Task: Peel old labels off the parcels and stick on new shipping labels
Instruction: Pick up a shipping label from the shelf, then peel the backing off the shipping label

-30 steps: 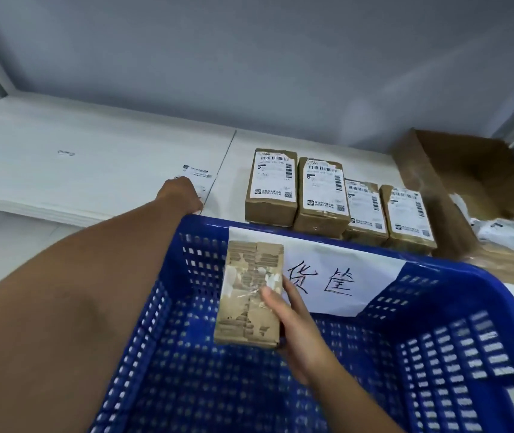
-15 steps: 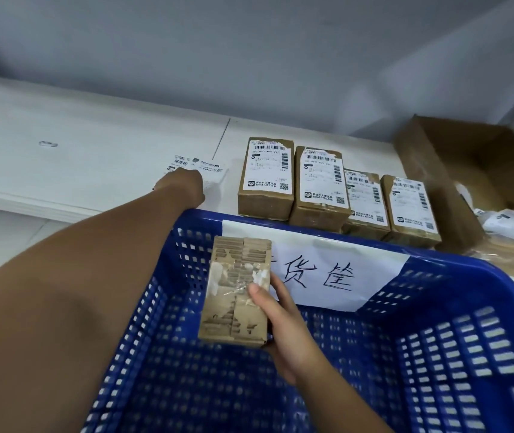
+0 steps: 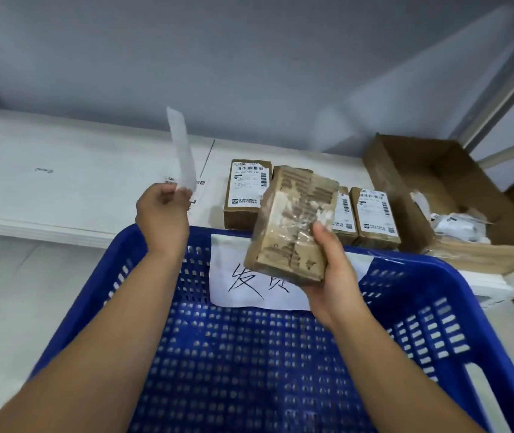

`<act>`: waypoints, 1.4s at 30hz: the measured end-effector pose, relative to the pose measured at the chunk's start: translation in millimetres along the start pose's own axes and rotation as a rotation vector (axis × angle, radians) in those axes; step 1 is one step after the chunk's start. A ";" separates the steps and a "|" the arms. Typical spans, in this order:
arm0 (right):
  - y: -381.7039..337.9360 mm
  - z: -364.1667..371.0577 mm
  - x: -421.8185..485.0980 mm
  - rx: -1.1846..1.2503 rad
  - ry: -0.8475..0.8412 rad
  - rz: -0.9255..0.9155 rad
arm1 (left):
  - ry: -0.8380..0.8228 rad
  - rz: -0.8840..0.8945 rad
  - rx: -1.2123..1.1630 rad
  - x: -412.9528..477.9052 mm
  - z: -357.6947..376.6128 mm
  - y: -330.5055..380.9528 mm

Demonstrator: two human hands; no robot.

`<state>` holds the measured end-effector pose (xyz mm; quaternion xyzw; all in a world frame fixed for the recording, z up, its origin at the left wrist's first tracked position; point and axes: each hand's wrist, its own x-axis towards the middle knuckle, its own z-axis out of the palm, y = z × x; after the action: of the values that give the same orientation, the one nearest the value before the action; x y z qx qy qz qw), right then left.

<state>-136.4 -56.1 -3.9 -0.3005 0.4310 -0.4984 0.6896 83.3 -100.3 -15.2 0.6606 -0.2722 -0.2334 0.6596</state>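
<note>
I have the left hand [image 3: 161, 214] raised over the far left corner of the blue basket [image 3: 436, 270], fingers curled and pinching the bottom end of a white label [image 3: 183, 148]. The label stands up almost edge-on to the camera and is blurred, so I cannot tell which face carries print. The right hand [image 3: 335, 276] grips a brown parcel [image 3: 293, 223] from below and the side, thumb on its top face, holding it tilted above the basket's far rim. The parcel's top is scuffed, with torn white scraps and what looks like clear tape. It hides part of the row of labelled parcels [image 3: 247, 195] on the white worktop [image 3: 62, 182] behind. There I see one whole at the left, one nearly whole at the right, and only a sliver of another between. The paper sign [image 3: 243, 285] on the basket's inner wall is half covered by the parcel and the hand. More labels [image 3: 200, 182] lie on the worktop just past the left hand, mostly hidden by it. An open cardboard box [image 3: 421, 176] at the right is cut off by the frame, and I cannot make out the white stuff inside it. The basket's near side runs out of view
</note>
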 end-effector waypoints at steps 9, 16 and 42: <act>-75.3 21.9 55.5 -0.268 0.149 -0.003 | -0.107 -0.083 -0.387 -64.5 14.5 43.0; -88.7 30.0 84.5 -0.396 0.152 0.111 | -0.118 -0.033 -0.245 -62.8 12.6 29.2; -152.3 20.4 -125.9 -0.551 -0.037 -0.001 | -0.778 0.389 0.182 -139.7 -28.2 178.6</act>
<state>-200.0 13.6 170.9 -0.4861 0.5375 -0.3569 0.5894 -10.9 17.2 156.6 0.5154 -0.6390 -0.3113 0.4787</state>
